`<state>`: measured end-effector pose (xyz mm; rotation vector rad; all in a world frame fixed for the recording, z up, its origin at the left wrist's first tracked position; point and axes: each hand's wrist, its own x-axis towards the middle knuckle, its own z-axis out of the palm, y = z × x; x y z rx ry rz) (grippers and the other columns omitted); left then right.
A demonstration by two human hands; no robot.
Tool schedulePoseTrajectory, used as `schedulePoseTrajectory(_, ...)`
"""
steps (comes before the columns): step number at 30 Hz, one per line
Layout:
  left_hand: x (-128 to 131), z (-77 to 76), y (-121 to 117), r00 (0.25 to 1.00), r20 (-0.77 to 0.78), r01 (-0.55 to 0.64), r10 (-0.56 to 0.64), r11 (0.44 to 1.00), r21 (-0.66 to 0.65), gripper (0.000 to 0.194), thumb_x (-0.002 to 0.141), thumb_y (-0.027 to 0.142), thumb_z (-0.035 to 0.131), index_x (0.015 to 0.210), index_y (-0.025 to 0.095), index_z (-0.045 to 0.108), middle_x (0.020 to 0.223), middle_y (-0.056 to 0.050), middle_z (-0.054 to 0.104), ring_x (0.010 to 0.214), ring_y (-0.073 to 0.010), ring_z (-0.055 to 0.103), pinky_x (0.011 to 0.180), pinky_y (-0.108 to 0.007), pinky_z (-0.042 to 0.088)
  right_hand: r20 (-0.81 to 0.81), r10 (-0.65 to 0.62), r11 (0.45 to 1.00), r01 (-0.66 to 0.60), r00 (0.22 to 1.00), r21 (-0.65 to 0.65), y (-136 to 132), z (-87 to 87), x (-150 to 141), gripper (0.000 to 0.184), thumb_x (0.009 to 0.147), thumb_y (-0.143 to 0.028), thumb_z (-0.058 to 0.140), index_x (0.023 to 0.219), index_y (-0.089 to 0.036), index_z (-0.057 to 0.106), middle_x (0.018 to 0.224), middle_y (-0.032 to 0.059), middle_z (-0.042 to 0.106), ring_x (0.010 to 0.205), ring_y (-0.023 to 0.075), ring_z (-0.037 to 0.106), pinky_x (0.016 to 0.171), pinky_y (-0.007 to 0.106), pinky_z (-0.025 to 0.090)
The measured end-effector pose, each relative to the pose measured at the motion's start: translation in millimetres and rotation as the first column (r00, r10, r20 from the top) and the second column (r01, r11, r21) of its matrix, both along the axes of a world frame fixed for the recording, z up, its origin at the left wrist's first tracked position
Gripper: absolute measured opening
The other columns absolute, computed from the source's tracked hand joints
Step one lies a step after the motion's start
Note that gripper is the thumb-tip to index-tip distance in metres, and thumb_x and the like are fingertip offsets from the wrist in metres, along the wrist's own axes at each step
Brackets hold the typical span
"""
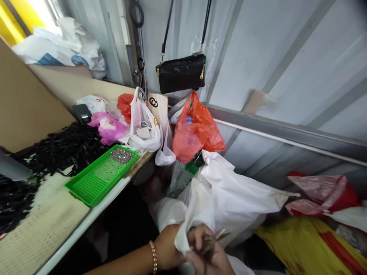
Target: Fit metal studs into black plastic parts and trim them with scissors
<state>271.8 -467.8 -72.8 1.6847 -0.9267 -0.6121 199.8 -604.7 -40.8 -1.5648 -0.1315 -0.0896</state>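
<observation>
At the bottom of the view, my left hand, with a beaded bracelet on its wrist, is closed on the edge of a large white sack. A fold of the sack hides part of its fingers. Close beside it, my right hand is closed around a small brownish-grey bundle of thin strips. Its loose ends stick out to the right; blur hides what they are made of. The sack's mouth is gathered about both hands.
On the table at left lie a green tray holding small metal pieces and a heap of black strips. A red plastic bag and black purse hang by the metal wall. Yellow sacking lies at right.
</observation>
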Motion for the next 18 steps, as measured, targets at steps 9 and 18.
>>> schedulePoseTrajectory(9,34,-34.3,57,0.21,-0.695,-0.839,0.688,0.492,0.233,0.036,0.074,0.028,0.073,0.106,0.016,0.061,0.115,-0.011,0.067,0.099,-0.0226,0.064,0.092,-0.032,0.048,0.43,-0.007,0.669,0.323,0.903,-0.669,-34,-74.9,-24,0.051,0.065,-0.046,0.077,0.087,-0.025,0.036,0.141,0.018,0.042,0.128,0.0388,0.039,0.093,0.049,0.044)
schedulePoseTrajectory(18,51,-44.8,87,-0.075,-0.847,-0.812,0.526,0.461,0.358,0.044,0.083,0.041,0.059,0.113,0.009,0.058,0.099,-0.017,0.07,0.088,-0.0298,0.068,0.08,-0.041,0.055,0.209,-0.079,0.881,0.166,0.975,-0.442,78,-176.3,89,0.057,0.048,-0.031,0.082,0.088,-0.021,0.044,0.127,0.0148,0.05,0.111,0.0331,0.052,0.087,0.042,0.047)
